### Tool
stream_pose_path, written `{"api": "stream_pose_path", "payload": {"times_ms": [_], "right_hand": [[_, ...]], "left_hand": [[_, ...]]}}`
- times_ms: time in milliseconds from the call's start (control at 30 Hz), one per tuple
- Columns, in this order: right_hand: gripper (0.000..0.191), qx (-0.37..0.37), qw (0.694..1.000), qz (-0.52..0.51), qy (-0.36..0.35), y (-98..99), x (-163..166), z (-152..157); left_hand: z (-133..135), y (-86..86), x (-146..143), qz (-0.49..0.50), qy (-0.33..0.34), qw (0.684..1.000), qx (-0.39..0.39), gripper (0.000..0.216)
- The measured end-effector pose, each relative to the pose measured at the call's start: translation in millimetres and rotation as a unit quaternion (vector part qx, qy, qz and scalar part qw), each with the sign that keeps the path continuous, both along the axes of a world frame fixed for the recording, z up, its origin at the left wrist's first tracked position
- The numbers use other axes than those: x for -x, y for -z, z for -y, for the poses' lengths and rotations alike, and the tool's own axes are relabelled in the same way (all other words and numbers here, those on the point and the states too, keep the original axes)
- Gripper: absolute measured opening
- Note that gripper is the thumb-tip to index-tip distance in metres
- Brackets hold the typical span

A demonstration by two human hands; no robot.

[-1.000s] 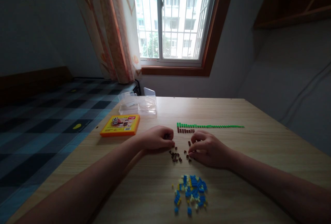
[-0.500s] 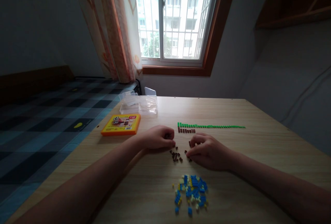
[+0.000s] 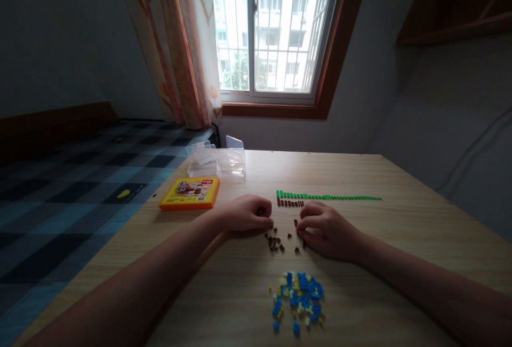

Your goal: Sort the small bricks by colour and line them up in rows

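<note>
Several small brown building bricks point(image 3: 273, 243) lie scattered on the table between my hands. My left hand point(image 3: 250, 213) rests left of them with its fingers curled in; whatever it may hold is hidden. To their right, my right hand point(image 3: 330, 232) is bent with thumb and fingertips drawn together low over the table. A single brown brick point(image 3: 295, 222) sits right beside its fingertips, and whether anything is pinched there cannot be seen. Beyond the hands runs a short row of brown bricks point(image 3: 290, 203), just in front of a long row of green bricks point(image 3: 316, 196).
Nearer to me is a loose pile of blue, yellow and cream bricks point(image 3: 302, 296). An orange-yellow box point(image 3: 190, 194) lies at the left, with clear plastic trays point(image 3: 220, 163) behind it. A checked bed point(image 3: 80, 176) borders the wooden table point(image 3: 224, 293).
My right hand has moved slightly right and up, uncovering brown bricks that were by its fingertips. My left hand stays curled in nearly the same place. The view has shifted a little.
</note>
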State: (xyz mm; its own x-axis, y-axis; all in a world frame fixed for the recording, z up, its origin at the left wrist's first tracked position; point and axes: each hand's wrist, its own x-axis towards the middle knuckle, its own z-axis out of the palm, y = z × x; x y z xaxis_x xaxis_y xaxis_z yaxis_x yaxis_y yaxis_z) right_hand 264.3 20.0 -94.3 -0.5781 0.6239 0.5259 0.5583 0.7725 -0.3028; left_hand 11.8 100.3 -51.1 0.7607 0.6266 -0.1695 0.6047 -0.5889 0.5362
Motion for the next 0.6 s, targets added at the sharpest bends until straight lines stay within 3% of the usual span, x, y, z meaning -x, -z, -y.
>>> {"api": "stream_pose_path", "payload": {"times_ms": [267,600], "right_hand": [[0.016,-0.016,1.0,0.014,0.001,1.7,-1.7,-2.3],[0.024,-0.024,0.999,-0.044,-0.013,0.2,-1.0,1.4]], "left_hand": [[0.8,-1.4,-0.2,0.003,0.004,1.0,0.0,0.026],[-1.6,-0.5,1.0,0.001,0.012,1.0,0.019,0.029]]}}
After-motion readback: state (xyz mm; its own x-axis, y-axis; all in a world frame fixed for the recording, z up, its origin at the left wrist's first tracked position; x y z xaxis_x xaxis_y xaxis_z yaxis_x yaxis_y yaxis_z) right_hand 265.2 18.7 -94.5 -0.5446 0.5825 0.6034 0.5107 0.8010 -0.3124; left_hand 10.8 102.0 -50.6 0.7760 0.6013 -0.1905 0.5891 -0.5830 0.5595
